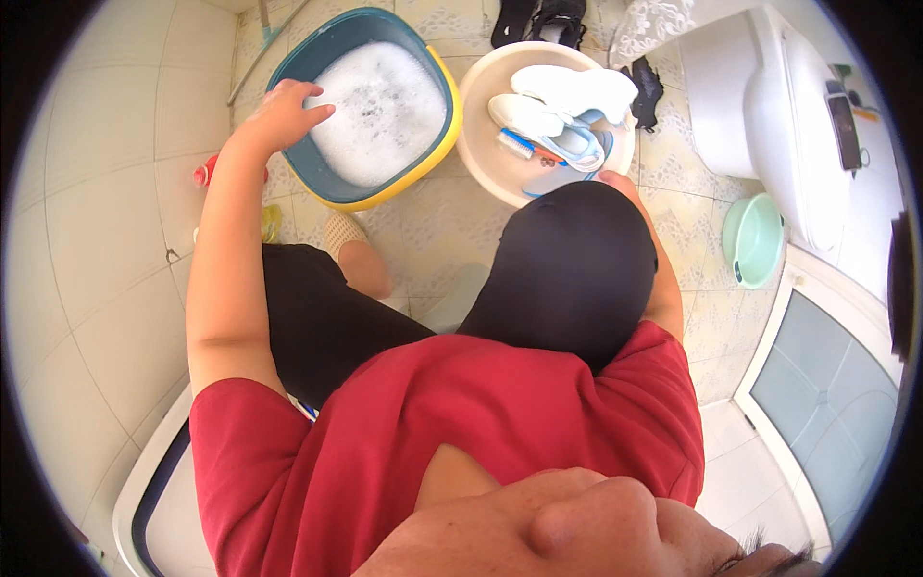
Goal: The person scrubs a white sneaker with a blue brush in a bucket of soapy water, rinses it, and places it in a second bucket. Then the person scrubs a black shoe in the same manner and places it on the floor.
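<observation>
My left hand (290, 114) hangs over the left rim of a teal and yellow plastic basin (294, 160), fingers apart and nothing in them. White suds (375, 108) cover the water inside that basin. To its right stands a round cream basin (479, 155) holding white shoes (526, 115) with pale blue insides. A scrubbing brush (516, 143) with white bristles lies against the shoes, its back blue and part of it orange. Mostly hidden behind my knee, my right hand (619, 185) is at the near right edge of the cream basin; its grip does not show.
Black shoes (559, 21) lie beyond the cream basin, with another dark shoe (645, 90) to its right. A mint-green bowl (753, 241) is near the white cabinet (721, 108), on which a phone (842, 130) lies. A red bottle (205, 172) is by the left wall.
</observation>
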Tool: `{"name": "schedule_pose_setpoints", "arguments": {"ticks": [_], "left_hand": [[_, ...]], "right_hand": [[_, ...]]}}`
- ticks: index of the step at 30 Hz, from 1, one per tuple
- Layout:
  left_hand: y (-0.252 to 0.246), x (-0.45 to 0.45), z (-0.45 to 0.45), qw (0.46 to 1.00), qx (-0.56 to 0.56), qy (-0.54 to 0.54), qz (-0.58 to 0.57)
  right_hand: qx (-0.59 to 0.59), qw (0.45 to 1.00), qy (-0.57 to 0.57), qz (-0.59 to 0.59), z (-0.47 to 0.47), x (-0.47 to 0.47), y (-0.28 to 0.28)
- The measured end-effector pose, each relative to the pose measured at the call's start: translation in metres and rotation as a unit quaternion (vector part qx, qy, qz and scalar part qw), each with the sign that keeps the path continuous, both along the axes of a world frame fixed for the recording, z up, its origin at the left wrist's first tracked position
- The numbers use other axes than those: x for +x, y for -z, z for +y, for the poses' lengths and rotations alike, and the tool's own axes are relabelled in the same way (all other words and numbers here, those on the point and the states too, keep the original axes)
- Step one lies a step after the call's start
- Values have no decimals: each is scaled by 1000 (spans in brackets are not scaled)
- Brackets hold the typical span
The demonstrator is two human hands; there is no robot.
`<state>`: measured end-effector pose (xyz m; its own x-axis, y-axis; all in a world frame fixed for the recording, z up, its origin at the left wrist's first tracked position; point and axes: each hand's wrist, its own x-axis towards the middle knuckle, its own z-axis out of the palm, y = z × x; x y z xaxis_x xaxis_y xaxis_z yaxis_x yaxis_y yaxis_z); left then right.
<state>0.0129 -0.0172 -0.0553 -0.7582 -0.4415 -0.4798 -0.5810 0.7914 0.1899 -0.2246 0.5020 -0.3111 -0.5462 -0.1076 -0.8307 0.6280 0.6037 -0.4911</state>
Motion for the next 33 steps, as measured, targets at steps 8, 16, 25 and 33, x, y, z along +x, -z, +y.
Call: {"name": "schedule_pose_setpoints", "arguments": {"ticks": [8,16,25,33], "left_hand": [[8,-3,4,999,-21,32,14],[3,17,1,1000,-9,-10,-27],[15,13,-30,999,-17,41,-19],[27,3,-30,994,77,65,-32]], "right_hand": [[-234,929,283,-55,61,26,1],[-262,847,461,-39,225,134,68],[-111,924,240,-275,205,215,17],[228,918,-99,308,143,95,8]]}}
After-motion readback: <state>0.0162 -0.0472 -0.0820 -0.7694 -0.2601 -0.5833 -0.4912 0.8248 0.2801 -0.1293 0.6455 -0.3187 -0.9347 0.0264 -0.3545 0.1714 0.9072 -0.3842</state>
